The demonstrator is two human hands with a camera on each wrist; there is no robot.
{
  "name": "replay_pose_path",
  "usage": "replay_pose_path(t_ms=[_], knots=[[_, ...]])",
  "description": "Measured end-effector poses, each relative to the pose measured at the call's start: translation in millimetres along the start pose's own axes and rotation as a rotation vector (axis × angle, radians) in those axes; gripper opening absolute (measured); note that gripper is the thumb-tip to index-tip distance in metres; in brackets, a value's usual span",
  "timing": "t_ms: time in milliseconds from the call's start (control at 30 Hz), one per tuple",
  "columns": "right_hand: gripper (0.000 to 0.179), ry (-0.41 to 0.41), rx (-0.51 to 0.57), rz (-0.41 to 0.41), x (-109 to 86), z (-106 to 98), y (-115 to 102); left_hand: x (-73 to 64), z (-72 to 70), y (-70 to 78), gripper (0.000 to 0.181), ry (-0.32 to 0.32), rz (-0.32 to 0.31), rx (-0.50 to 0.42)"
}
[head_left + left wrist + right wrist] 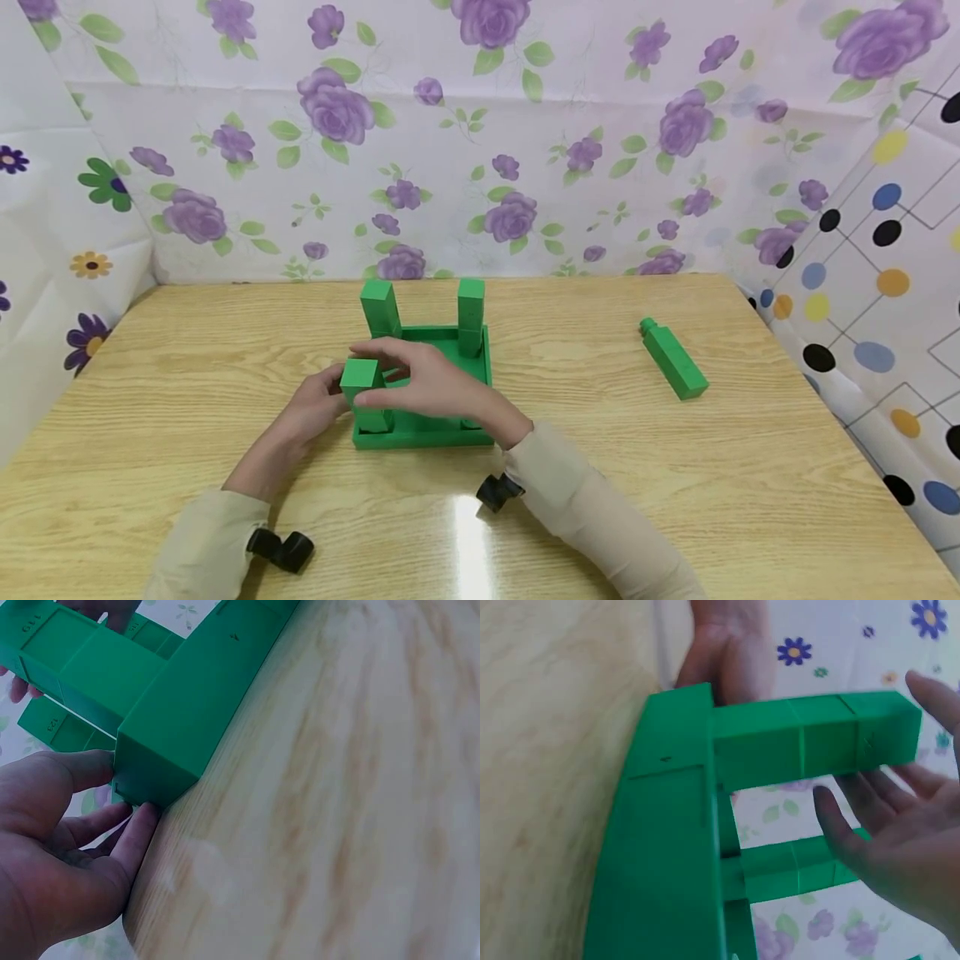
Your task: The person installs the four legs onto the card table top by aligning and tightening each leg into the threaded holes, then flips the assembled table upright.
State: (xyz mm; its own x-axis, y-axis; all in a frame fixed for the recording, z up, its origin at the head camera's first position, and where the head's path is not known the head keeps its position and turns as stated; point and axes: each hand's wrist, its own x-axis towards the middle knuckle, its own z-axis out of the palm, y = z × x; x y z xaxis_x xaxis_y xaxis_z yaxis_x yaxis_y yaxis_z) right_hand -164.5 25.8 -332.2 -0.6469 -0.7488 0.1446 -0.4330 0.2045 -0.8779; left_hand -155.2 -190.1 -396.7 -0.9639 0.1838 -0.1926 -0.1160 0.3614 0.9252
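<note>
A green square frame (pixel 427 439) lies on the table with tall green posts at its corners. My left hand (pixel 67 840) is at the frame's near left corner, its fingertips right against the side wall. Around the top of the near left post (pixel 362 375) is my right hand (pixel 907 825), fingers behind it and thumb standing off from its top end in the right wrist view. Two other posts rise at the back, one on the left (pixel 381 307) and one on the right (pixel 471 312). The right forearm partly hides the near right corner.
A loose green post (pixel 675 360) with a narrow knob at one end lies on the wooden table (pixel 585 467) to the right. Flowered cloth (pixel 450 167) hangs along the table's back edge, and a dotted cloth (pixel 877 333) borders the right.
</note>
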Motion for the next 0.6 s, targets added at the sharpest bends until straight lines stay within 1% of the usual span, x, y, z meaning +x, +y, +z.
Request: replay_pose_path(t_ms=[100,133,233,367,500,600], knots=[[0.059,-0.070,0.116,-0.009,3.8,-5.9,2.6,0.1,0.1,0.4,0.041,0.001,-0.003,0.006],[0.059,-0.088,0.137,-0.008,4.7,-7.4,3.6,0.2,0.1,0.6,0.041,0.003,-0.006,0.008],[0.058,-0.126,0.178,-0.003,6.1,-9.7,6.9,-0.3,-0.6,2.0,0.048,-0.009,-0.011,0.008],[0.055,-0.152,0.202,-0.009,7.4,-9.0,9.8,-1.3,-0.9,3.6,0.053,-0.017,-0.022,0.006],[0.052,-0.166,0.210,-0.040,9.8,-8.2,10.6,-1.6,0.0,3.2,0.049,-0.009,-0.036,0.005],[0.050,-0.161,0.214,-0.048,10.6,-8.6,10.3,-0.9,0.3,2.5,0.049,-0.011,-0.031,-0.009]])
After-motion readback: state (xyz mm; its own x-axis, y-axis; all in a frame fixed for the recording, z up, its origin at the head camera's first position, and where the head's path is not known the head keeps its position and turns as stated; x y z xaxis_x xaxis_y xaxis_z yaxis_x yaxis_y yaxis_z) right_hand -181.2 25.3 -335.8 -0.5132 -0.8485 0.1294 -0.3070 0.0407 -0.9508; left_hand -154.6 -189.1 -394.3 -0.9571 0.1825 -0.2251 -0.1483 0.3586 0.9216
